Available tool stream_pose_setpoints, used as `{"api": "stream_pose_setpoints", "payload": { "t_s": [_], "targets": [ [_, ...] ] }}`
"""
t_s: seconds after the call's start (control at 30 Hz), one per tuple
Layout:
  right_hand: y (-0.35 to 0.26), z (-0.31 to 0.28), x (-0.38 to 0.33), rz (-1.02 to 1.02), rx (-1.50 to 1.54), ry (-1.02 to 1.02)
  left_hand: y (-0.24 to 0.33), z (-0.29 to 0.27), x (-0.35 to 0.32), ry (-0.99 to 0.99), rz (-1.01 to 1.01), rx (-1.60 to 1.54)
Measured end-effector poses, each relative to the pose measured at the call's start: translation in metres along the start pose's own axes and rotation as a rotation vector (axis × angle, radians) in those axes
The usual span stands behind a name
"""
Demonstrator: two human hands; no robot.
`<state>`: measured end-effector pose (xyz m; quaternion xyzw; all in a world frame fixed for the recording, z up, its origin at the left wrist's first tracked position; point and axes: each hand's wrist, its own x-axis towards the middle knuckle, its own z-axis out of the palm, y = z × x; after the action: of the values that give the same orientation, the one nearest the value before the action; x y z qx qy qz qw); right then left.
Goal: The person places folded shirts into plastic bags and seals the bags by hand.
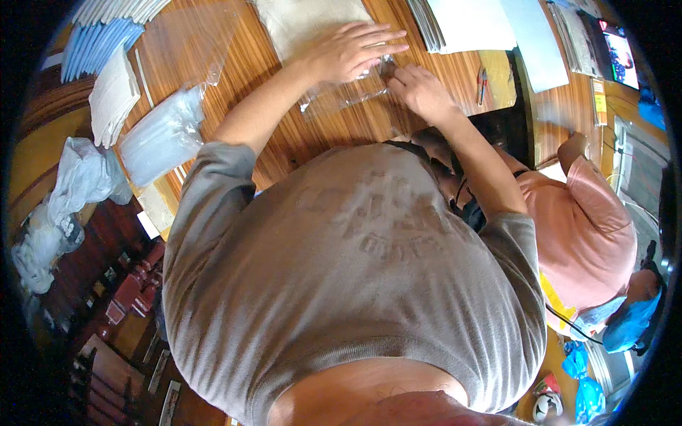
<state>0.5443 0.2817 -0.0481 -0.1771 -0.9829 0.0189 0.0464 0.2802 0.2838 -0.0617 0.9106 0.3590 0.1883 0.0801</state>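
Left hand [348, 51] flat, pinning clear plastic bag [341, 96] on wooden worktop [298, 135] | right hand [419, 91] pinching bag's edge | cream cloth [305, 25] beyond bag, seemingly part-bagged, unsealed

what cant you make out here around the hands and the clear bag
Head view only:
- Right hand fingertips: curled under at the clear bag edge, grip hidden.
- Beige cloth: top cut off by the frame edge.
- Small red tool: too small to identify.
- Table's near edge: hidden behind the grey shirt.
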Motion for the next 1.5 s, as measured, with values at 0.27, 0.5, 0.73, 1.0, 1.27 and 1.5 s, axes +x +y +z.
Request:
{"api": "stream_pose_setpoints", "payload": {
  "t_s": [0.27, 0.5, 0.73, 1.0, 1.27, 1.5],
  "targets": [
    [-0.015, -0.005, -0.012, -0.162, -0.051, -0.041, -0.005, 0.020, -0.019, -0.172, 0.156, 0.015],
    [-0.026, -0.021, -0.014, -0.227, 0.017, -0.089, 0.000, 0.024, -0.017, -0.173, 0.189, 0.015],
    [-0.027, -0.052, 0.005, -0.096, 0.142, 0.007, -0.001, 0.026, -0.021, -0.253, 0.181, -0.009],
    [-0.061, 0.016, 0.026, 0.076, 0.127, -0.003, 0.010, 0.011, -0.012, -0.309, 0.152, 0.081],
    [-0.082, -0.016, -0.004, -0.150, -0.015, -0.056, -0.002, 0.039, -0.021, -0.166, 0.218, 0.060],
    [-0.098, -0.009, 0.043, 0.127, 0.109, 0.128, 0.009, 0.021, -0.016, -0.294, 0.196, 0.199]
  ]
}}
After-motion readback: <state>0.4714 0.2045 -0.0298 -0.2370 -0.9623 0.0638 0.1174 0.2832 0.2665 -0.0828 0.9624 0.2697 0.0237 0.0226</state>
